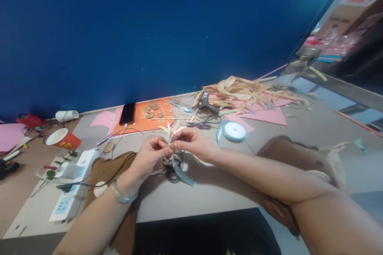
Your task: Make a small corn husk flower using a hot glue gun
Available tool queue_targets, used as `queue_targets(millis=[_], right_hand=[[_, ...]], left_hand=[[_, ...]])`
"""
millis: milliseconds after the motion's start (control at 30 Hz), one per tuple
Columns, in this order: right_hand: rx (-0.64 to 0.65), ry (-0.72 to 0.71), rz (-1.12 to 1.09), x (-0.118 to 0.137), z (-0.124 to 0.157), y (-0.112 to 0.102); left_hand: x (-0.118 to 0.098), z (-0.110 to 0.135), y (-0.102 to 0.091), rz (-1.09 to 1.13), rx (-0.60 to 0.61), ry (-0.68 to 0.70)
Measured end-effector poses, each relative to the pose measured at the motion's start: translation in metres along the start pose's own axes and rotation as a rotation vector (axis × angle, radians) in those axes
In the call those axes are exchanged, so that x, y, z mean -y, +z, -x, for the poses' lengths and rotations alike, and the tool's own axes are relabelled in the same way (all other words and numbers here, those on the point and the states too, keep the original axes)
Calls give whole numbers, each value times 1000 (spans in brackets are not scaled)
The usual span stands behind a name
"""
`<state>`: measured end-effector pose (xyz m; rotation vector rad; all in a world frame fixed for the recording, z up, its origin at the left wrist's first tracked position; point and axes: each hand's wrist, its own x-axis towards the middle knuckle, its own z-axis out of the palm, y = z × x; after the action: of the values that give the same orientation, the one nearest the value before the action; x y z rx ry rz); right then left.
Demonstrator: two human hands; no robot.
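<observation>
A small flower of pale, dried husk-like petals stands upright between my two hands, its stem pinched at the fingertips. My left hand is closed on the stem from the left, with a pale green bangle at the wrist. From the right, the thumb and fingers of my right hand close on the same stem, just under the petals. Light blue ribbon runs at the stem and its loose tail hangs below my fingers. Beneath my hands lies a dark looped object, partly hidden.
A ribbon spool, glue gun, dark scissors and a heap of dried husks lie beyond my hands. To the left are a phone, a power strip and a paper cup. A blue wall borders the table.
</observation>
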<state>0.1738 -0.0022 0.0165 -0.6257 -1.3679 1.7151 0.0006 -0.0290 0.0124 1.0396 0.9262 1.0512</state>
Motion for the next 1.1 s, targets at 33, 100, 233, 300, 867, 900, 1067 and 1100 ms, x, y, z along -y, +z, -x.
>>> queue_targets(millis=[33, 100, 233, 300, 867, 900, 1067, 1100], right_hand=[[-1, -8, 10, -1, 0, 0], [-9, -16, 31, -1, -1, -1], [-34, -10, 76, 1, -1, 0], [-44, -2, 85, 1, -1, 0], [-26, 72, -40, -5, -6, -4], [-20, 74, -36, -4, -5, -4], [-39, 60, -36, -2, -3, -2], [-45, 55, -36, -1, -3, -2]], left_hand=[[1, 0, 0, -2, -1, -4], [3, -1, 0, -1, 1, -12], [6, -2, -2, -8, 14, -20], [7, -2, -2, 8, 36, -31], [-10, -1, -2, -96, 57, -34], [-10, -1, -2, -106, 48, -16], [-11, 0, 0, -114, 1, 14], [-11, 0, 0, -120, -11, 17]])
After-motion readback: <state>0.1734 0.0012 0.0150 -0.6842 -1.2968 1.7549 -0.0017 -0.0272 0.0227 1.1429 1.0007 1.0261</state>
